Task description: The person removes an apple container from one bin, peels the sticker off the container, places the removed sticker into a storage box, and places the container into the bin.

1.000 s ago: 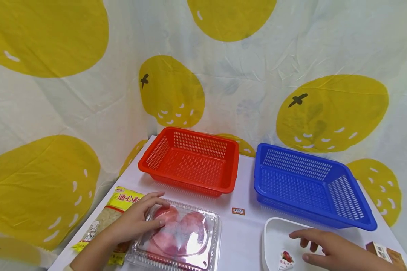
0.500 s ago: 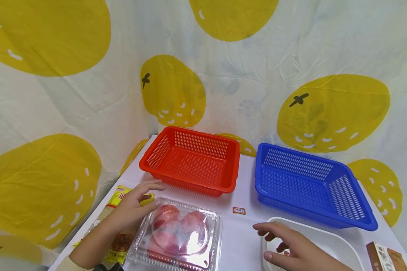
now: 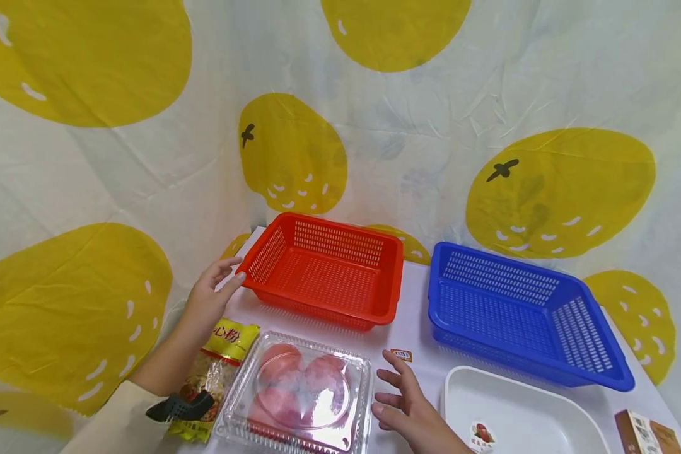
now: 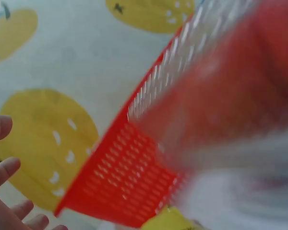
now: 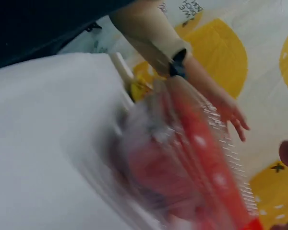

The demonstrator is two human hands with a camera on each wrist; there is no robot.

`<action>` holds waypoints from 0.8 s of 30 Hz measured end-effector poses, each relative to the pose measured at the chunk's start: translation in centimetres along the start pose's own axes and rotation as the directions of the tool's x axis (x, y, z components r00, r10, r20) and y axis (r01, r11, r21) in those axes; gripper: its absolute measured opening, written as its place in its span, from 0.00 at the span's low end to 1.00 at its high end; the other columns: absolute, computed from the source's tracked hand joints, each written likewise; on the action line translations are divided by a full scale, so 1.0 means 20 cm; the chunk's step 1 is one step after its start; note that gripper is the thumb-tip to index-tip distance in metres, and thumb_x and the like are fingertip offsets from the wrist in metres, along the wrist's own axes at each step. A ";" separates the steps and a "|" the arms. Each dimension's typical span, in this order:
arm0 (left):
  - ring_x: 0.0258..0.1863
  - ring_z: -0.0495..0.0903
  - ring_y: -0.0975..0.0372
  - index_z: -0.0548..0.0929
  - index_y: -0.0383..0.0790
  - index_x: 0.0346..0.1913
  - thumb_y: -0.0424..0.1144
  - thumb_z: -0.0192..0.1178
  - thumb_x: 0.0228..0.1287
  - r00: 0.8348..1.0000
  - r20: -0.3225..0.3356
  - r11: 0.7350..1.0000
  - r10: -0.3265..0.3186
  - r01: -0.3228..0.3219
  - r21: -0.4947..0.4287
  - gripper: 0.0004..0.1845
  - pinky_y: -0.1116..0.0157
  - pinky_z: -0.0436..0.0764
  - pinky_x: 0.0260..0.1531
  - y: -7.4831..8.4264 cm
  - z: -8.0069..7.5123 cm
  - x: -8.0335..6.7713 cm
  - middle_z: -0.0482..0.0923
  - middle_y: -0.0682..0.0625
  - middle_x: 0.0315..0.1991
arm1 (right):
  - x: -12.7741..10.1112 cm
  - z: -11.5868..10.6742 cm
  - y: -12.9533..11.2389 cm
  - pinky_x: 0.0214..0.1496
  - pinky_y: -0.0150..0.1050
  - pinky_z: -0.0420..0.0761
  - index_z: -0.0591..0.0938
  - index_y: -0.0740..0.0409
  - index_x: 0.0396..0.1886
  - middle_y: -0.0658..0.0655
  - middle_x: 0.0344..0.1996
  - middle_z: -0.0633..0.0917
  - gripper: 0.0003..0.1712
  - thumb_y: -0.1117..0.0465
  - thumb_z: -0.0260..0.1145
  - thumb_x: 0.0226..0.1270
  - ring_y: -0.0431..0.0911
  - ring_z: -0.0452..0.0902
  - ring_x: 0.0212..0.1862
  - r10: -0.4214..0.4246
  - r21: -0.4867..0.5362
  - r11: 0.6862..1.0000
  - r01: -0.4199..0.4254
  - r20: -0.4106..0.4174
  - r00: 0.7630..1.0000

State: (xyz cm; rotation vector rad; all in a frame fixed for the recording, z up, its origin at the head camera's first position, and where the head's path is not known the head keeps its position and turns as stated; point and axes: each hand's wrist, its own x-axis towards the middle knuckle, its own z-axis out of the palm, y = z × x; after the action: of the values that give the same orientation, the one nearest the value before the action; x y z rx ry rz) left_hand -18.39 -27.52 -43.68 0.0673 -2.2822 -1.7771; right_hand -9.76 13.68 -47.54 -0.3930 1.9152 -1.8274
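Note:
In the head view my left hand (image 3: 211,295) is at the left front corner of the red basket (image 3: 318,309), its fingers apart. Whether it touches the rim, I cannot tell. The left wrist view has that hand (image 4: 12,194) with spread fingers, holding nothing. My right hand (image 3: 405,407) hovers by the right edge of a clear lidded plastic box (image 3: 301,394) with several red round fruits inside. Its fingers are loosely bent around nothing. A yellow bag (image 3: 229,340) with Chinese lettering lies left of the box, partly under my left forearm. The right wrist view is blurred over the clear box (image 5: 182,158).
A blue basket (image 3: 522,321) stands at the back right. Before it is a white tray (image 3: 522,394) holding a small packet with a strawberry picture (image 3: 480,437). A brown box (image 3: 647,434) lies at far right, and a small orange-edged packet (image 3: 401,355) sits mid-table.
My left hand has moved from the clear box up and away to the red basket's corner. My right hand has travelled left from above the white tray to the box's right side.

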 end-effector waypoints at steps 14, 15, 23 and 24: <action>0.66 0.73 0.46 0.66 0.42 0.80 0.44 0.59 0.83 0.988 0.027 0.983 -0.155 0.157 -0.094 0.30 0.46 0.75 0.70 -0.18 0.08 0.18 0.63 0.38 0.77 | 0.15 0.19 0.14 0.69 0.56 0.78 0.42 0.50 0.88 0.76 0.80 0.56 0.53 0.54 0.66 0.79 0.65 0.66 0.74 -0.020 0.057 0.998 0.025 -0.095 0.995; 0.65 0.74 0.46 0.66 0.43 0.81 0.45 0.59 0.83 0.987 0.030 0.982 -0.161 0.163 -0.093 0.30 0.46 0.75 0.70 -0.20 0.08 0.18 0.63 0.38 0.76 | 0.16 0.20 0.14 0.69 0.57 0.77 0.44 0.49 0.88 0.75 0.81 0.54 0.53 0.53 0.67 0.79 0.66 0.64 0.75 -0.016 0.029 0.999 0.019 -0.102 0.995; 0.66 0.74 0.44 0.61 0.47 0.83 0.43 0.60 0.82 0.983 0.074 0.974 -0.167 0.176 -0.140 0.33 0.44 0.76 0.69 -0.26 0.08 0.21 0.61 0.37 0.77 | 0.17 0.19 0.13 0.53 0.49 0.88 0.46 0.46 0.88 0.76 0.79 0.56 0.54 0.52 0.69 0.76 0.58 0.80 0.61 0.020 0.076 0.997 -0.016 -0.055 0.998; 0.67 0.73 0.43 0.60 0.47 0.84 0.42 0.60 0.82 0.983 0.078 0.975 -0.163 0.173 -0.142 0.34 0.44 0.75 0.70 -0.27 0.08 0.22 0.60 0.37 0.78 | 0.17 0.19 0.13 0.52 0.49 0.89 0.46 0.47 0.87 0.76 0.78 0.57 0.53 0.53 0.69 0.77 0.58 0.81 0.59 0.019 0.097 0.995 -0.015 -0.041 0.999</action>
State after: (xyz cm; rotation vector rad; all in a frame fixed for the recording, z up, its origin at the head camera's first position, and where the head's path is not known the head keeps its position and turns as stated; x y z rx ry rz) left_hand -23.56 -28.17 -48.46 0.1827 -2.2397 -2.0579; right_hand -10.40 8.96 -50.52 -0.3074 1.8427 -1.9236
